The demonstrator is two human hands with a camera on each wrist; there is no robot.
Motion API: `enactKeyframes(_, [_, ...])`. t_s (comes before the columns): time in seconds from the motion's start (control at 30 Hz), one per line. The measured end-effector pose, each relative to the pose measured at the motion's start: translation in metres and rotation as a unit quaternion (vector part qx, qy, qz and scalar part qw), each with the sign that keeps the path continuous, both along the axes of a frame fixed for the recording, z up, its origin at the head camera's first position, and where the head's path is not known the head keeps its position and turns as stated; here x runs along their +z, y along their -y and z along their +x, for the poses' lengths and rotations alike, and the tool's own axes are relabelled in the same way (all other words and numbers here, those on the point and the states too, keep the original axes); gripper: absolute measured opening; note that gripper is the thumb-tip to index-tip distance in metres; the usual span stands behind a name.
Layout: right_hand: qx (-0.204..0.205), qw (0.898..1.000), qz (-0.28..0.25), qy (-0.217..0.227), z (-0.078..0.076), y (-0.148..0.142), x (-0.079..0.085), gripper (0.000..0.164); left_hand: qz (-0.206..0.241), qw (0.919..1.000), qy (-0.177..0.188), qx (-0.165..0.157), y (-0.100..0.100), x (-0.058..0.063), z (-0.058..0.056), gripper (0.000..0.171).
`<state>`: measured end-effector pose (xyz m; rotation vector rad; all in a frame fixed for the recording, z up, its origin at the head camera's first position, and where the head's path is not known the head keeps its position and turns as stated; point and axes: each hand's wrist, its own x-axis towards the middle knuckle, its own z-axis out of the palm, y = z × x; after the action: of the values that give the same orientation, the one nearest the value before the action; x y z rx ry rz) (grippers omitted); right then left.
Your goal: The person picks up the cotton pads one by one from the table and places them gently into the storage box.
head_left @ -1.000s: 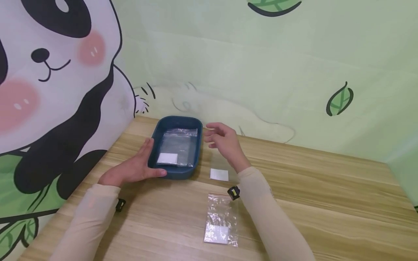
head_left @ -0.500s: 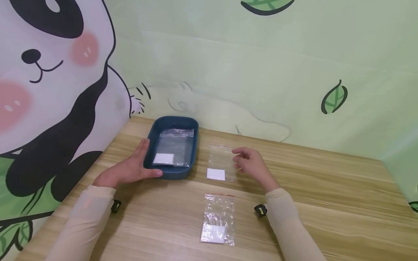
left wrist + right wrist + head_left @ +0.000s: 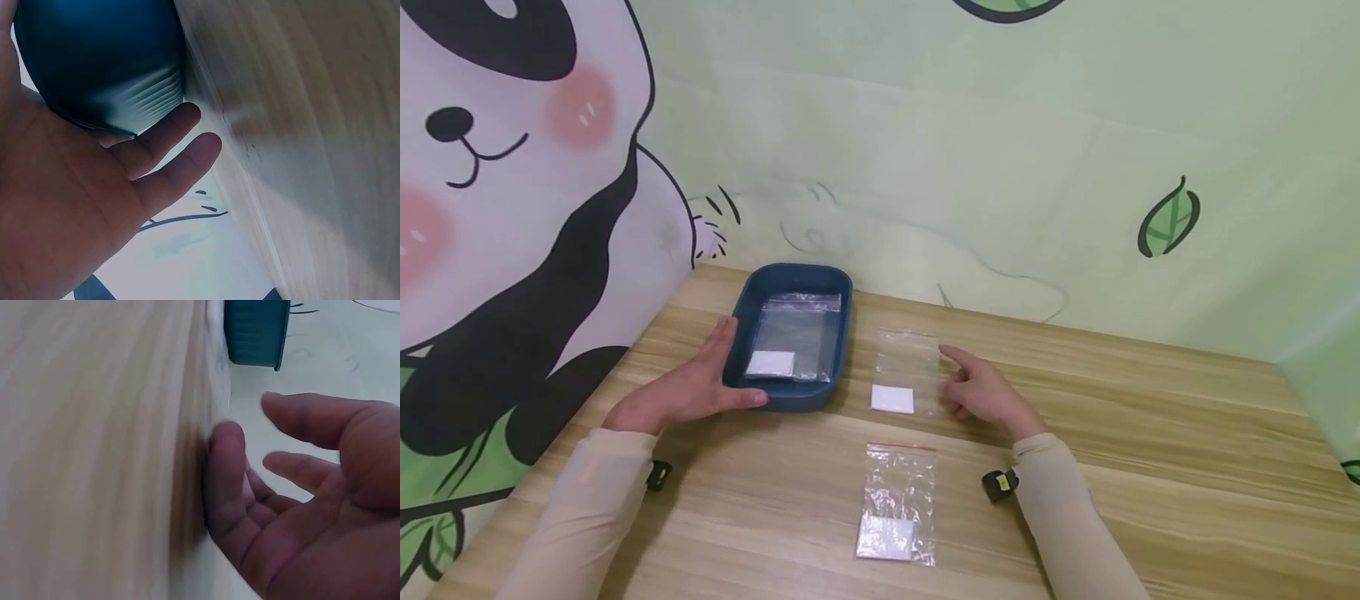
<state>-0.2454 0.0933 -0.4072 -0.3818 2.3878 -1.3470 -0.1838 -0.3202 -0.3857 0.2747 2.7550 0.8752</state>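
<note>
My left hand (image 3: pixel 688 387) rests against the near left corner of a dark blue plastic tub (image 3: pixel 788 400). Its thumb lies along the near side and its fingers along the left side; the left wrist view shows two straight fingers (image 3: pixel 181 165) beside the ribbed tub. Inside the tub lies a clear zip bag (image 3: pixel 797 333) with a white patch. My right hand (image 3: pixel 985 387) is low over the table at the right edge of a second clear zip bag (image 3: pixel 906 358), index finger extended and other fingers loosely bent. Whether it touches the bag I cannot tell. It grips nothing.
A third clear zip bag (image 3: pixel 900 487) with a reddish top strip and white patch lies nearer on the wooden table (image 3: pixel 760 517). Behind the table hangs a pale green backdrop (image 3: pixel 925 150) with a printed panda on the left.
My right hand has moved right from beside the tub, uncovering the middle bag, then dipped slightly towards that bag's right edge, its index finger extending. The left hand stays at the tub.
</note>
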Motion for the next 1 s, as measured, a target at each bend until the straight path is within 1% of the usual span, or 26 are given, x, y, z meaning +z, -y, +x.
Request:
enactKeyframes(0.1, [0.007,1.0,0.021,-0.009,-0.004,0.0,-0.004,0.075,-0.001,1.0,0.001,0.001,0.0,0.0,0.001,0.131])
enactKeyframes(0.2, [0.01,0.999,0.049,-0.013,-0.008,0.002,-0.006,0.079,0.002,1.0,0.001,0.001,0.0,0.001,0.001,0.131])
enactKeyframes(0.33, [0.018,0.994,0.107,-0.021,-0.011,0.007,-0.004,0.072,0.006,1.0,-0.003,-0.002,-0.002,0.0,0.0,0.131])
enactKeyframes(0.5, [0.031,0.987,0.151,-0.044,-0.008,0.014,0.0,0.061,0.009,1.0,0.001,-0.003,-0.002,0.0,0.0,0.131])
enactKeyframes(0.57, [0.038,0.982,0.169,-0.077,-0.007,0.017,0.001,0.057,0.01,0.9999,0.004,0.0,-0.001,0.001,0.001,0.132])
enactKeyframes(0.67, [0.043,0.971,0.193,-0.132,-0.005,0.022,0.003,0.05,0.011,0.9999,0.005,0.001,0.0,0.002,0.0,0.132])
enactKeyframes(0.73, [0.043,0.965,0.204,-0.161,-0.005,0.024,0.004,0.042,0.01,0.9999,0.005,0.0,0.001,0.002,-0.001,0.132])
enactKeyframes(0.8, [0.037,0.963,0.206,-0.168,-0.004,0.026,0.004,0.032,0.008,1.0,0.005,-0.001,0.001,0.002,-0.002,0.132])
enactKeyframes(0.9, [0.023,0.964,0.205,-0.17,-0.003,0.026,0.004,0.013,0.008,0.9999,0.007,0.001,0.001,0.001,-0.002,0.132])
enactKeyframes(0.93, [0.016,0.965,0.201,-0.168,-0.003,0.026,0.003,0.008,0.008,0.9999,0.007,0.001,0.001,0.0,-0.002,0.132])
enactKeyframes(1.0, [-0.001,0.97,0.183,-0.161,-0.003,0.026,0.001,0.005,0.008,0.9999,0.007,0.001,0.0,0.0,-0.001,0.131])
